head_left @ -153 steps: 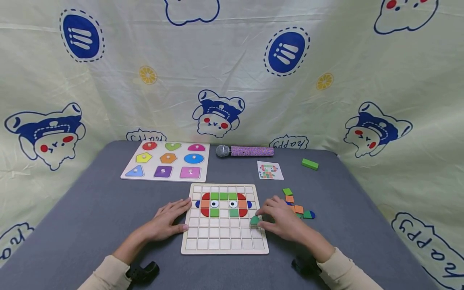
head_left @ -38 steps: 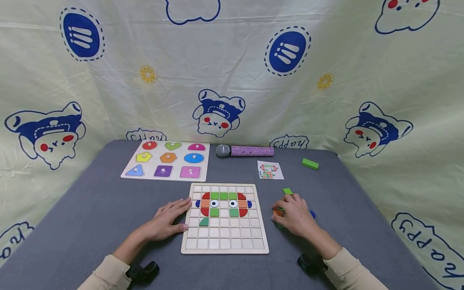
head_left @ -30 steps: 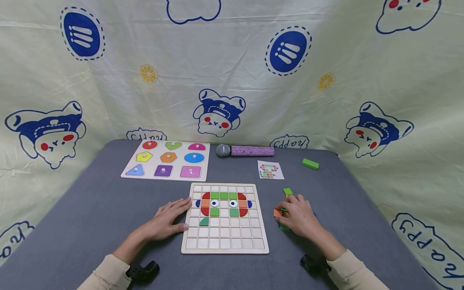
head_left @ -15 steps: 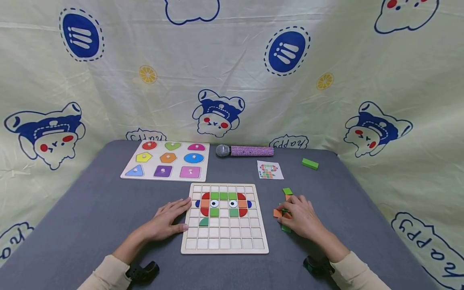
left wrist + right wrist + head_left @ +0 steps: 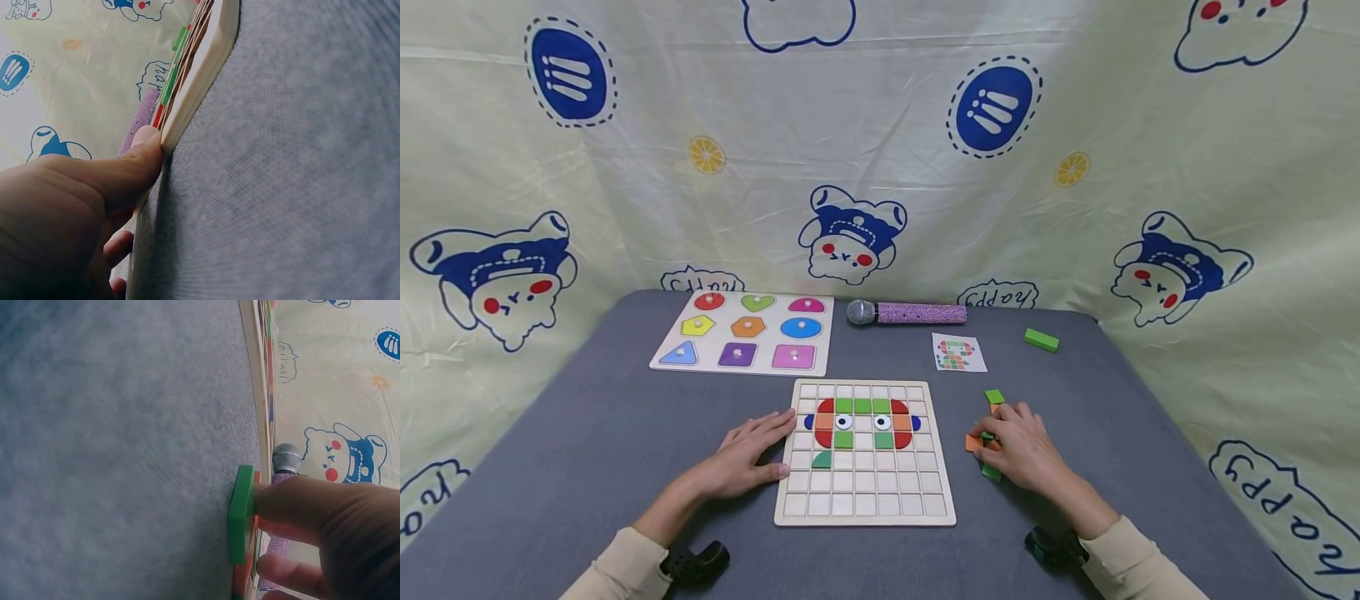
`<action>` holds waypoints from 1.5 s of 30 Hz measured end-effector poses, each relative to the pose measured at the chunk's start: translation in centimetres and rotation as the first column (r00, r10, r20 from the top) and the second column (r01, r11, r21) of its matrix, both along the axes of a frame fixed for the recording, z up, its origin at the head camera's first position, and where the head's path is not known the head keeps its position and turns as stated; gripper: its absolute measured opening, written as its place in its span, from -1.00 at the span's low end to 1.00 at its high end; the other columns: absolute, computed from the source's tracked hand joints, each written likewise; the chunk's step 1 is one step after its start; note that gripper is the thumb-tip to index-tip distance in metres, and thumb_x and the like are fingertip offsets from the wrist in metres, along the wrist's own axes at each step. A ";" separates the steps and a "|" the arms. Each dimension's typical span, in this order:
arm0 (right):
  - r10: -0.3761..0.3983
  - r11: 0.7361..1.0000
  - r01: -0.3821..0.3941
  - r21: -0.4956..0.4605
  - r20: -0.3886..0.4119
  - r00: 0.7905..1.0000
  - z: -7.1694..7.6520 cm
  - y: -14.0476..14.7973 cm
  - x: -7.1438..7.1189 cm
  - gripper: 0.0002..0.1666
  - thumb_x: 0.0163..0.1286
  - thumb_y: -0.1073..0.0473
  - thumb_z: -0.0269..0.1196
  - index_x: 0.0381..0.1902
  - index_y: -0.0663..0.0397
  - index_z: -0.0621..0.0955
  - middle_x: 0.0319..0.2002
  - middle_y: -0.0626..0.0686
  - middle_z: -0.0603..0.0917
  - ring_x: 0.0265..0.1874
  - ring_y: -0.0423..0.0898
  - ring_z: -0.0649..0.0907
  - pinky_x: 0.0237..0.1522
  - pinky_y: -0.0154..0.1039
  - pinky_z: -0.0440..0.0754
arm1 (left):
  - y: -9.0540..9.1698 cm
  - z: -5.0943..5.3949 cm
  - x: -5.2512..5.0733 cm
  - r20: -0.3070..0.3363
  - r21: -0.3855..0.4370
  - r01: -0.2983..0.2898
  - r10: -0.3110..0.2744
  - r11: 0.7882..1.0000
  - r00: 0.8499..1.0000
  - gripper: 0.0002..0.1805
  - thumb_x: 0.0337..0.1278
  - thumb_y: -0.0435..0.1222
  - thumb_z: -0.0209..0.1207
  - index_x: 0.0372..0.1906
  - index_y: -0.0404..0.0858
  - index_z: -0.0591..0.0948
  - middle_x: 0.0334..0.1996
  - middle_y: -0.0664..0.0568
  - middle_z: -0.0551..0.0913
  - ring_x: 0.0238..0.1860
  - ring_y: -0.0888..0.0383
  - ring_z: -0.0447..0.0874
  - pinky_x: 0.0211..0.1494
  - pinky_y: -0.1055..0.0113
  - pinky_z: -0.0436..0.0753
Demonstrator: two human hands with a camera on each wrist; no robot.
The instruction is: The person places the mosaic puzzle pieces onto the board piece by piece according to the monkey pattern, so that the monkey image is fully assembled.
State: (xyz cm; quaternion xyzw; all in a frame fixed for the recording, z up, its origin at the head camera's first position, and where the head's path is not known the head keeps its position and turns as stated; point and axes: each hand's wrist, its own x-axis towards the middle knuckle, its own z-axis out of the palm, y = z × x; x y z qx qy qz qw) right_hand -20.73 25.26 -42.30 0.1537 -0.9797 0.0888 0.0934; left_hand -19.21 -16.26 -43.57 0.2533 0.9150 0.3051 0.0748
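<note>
A pale wooden grid board bears a face pattern of red, green, orange and blue tiles with two eye tiles. A green quarter-round tile sits below the face at left. My left hand rests against the board's left edge, fingers extended, thumb touching the rim. My right hand is over the loose tiles right of the board, thumb and index curled about a small green tile. An orange tile lies by its fingertips. Another green tile stands out before the thumb in the right wrist view. The palm hides other tiles.
Behind the board lie a shape puzzle, a glittery purple microphone and a small pattern card. A green block is at the far right of the grey table. A printed cloth hangs behind.
The green quarter-round, earlier in my right hand, now lies in a left cell of the board. My right hand moved right to the loose tiles and shifted them. The left hand stayed.
</note>
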 end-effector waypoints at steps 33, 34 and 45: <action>0.223 0.973 -0.223 -0.055 -0.009 0.975 0.8 -7.0 1.6 -0.77 0.07 0.00 0.42 -0.27 -0.16 0.72 -0.31 -0.13 0.54 -0.25 -0.21 0.34 -0.18 -0.22 0.30 | 0.0 0.0 -0.1 0.005 -0.006 -0.004 0.004 1.000 1.000 -0.23 0.18 -0.04 0.16 0.43 -0.24 0.19 0.47 -0.11 0.13 0.46 -0.23 -0.01 0.33 -0.34 -0.04; 0.239 0.969 -0.239 -0.058 -0.016 0.971 0.8 -7.4 1.6 -0.78 0.07 0.01 0.42 -0.27 -0.16 0.72 -0.31 -0.14 0.55 -0.26 -0.21 0.34 -0.18 -0.22 0.30 | 0.0 -0.1 -0.1 0.005 -0.006 -0.003 0.003 1.000 1.000 -0.23 0.18 -0.04 0.16 0.43 -0.24 0.19 0.47 -0.11 0.13 0.46 -0.23 -0.01 0.33 -0.34 -0.04; 0.367 0.930 -0.368 -0.010 -0.072 0.927 0.6 -12.2 1.5 -0.78 0.06 -0.04 0.40 -0.30 -0.19 0.72 -0.34 -0.16 0.55 -0.27 -0.21 0.37 -0.20 -0.26 0.33 | -0.1 -0.1 -0.1 0.001 -0.002 -0.005 0.005 1.000 1.000 -0.23 0.18 -0.04 0.16 0.43 -0.23 0.20 0.47 -0.11 0.13 0.47 -0.23 -0.01 0.34 -0.33 -0.05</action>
